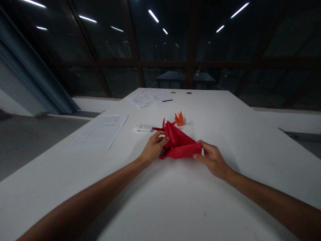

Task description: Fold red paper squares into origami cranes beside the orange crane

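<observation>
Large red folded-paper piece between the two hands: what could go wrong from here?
The large red folded-paper piece might crease or tear if the left hand and right hand, holding opposite sides, pull apart. The small orange folded-paper figure stands just beyond it and could be knocked if the piece is pushed forward.

The red origami [181,140] is matt, creased paper.

Reference: folded paper [185,150], over the table [160,207], between left hand [153,148] and right hand [213,161]. Directly behind the reference: paper figure [180,120]. To its left: remote [142,128]; farther left, sheet [100,132]. Behind and left: loose papers [144,98]. Farthest behind: window [163,47].
</observation>
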